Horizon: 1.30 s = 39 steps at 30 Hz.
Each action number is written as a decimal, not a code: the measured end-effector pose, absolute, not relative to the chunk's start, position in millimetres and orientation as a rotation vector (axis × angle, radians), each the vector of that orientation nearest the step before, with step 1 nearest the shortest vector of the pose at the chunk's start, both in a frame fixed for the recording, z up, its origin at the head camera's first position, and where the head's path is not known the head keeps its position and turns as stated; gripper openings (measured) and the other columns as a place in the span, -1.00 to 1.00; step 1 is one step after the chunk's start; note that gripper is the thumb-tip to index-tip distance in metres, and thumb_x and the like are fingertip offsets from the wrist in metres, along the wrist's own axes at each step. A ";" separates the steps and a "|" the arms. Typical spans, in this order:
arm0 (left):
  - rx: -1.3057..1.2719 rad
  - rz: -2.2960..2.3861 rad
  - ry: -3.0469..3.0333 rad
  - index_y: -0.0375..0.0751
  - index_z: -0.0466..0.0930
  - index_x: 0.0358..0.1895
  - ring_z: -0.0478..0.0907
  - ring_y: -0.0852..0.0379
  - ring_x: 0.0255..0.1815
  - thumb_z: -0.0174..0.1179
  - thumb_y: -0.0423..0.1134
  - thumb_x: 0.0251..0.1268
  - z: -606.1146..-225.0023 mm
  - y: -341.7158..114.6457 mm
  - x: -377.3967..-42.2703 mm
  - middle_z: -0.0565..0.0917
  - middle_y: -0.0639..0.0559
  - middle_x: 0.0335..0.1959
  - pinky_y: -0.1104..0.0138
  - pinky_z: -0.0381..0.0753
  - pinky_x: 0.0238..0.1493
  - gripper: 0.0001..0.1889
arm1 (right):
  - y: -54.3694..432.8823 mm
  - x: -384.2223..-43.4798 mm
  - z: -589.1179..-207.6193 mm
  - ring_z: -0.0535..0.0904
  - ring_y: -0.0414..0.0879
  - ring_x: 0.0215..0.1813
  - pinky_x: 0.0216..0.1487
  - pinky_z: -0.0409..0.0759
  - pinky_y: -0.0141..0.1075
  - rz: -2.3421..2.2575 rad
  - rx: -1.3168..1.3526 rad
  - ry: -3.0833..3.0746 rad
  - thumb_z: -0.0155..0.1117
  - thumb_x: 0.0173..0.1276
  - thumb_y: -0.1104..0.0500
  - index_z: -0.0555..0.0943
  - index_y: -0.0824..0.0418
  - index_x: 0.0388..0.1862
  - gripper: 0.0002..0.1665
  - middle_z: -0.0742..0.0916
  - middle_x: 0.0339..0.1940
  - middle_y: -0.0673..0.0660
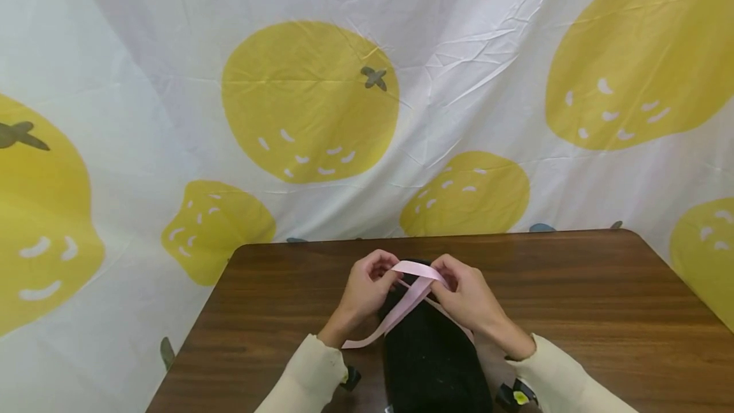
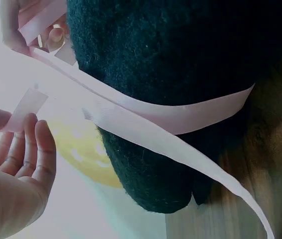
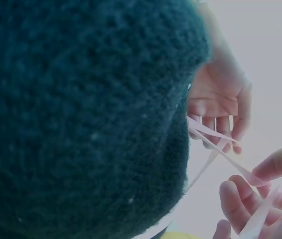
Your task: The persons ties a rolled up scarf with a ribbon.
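A pink ribbon (image 1: 408, 303) runs around a dark, fuzzy, soft-looking object (image 1: 431, 362) on the table; its exact kind is not clear. My left hand (image 1: 365, 287) pinches the ribbon between thumb and fingers above the far part of the object. Opposite it, my right hand (image 1: 473, 301) also pinches the ribbon, which crosses over itself between the hands. One loose tail hangs toward the left forearm. In the left wrist view the ribbon (image 2: 186, 117) lies across the object's dark pile. The right wrist view shows thin ribbon strands stretched between both hands.
The brown wooden table (image 1: 573, 311) has rounded far corners. Behind it hangs a white cloth (image 1: 459, 24) printed with yellow fruit. Small black devices (image 1: 351, 378) sit at both wrists, by the cream sleeves.
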<state>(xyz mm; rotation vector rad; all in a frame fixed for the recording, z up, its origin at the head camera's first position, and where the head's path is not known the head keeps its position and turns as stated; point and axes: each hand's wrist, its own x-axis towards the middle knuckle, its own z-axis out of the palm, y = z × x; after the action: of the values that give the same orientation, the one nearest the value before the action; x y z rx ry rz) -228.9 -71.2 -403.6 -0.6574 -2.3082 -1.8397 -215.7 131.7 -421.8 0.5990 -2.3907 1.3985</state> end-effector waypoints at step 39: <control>-0.370 -2.025 -2.101 -0.49 0.57 -0.16 0.62 0.15 -0.46 0.02 -0.45 0.43 -425.6 -89.1 -245.4 0.68 -0.29 -0.37 0.18 0.69 -0.26 -0.85 | 136.5 -222.3 -426.2 0.62 -0.18 -0.53 -0.51 0.55 -0.41 1.373 0.369 -2.195 0.25 0.25 0.44 0.65 0.28 -0.14 -0.79 0.76 -0.44 0.11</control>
<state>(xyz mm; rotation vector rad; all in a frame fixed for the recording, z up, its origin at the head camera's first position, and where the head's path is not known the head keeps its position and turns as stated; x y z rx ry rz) -245.4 -89.1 -425.6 -0.3698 -2.1010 -2.0254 -222.3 136.5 -426.2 0.3691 -2.1949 1.3733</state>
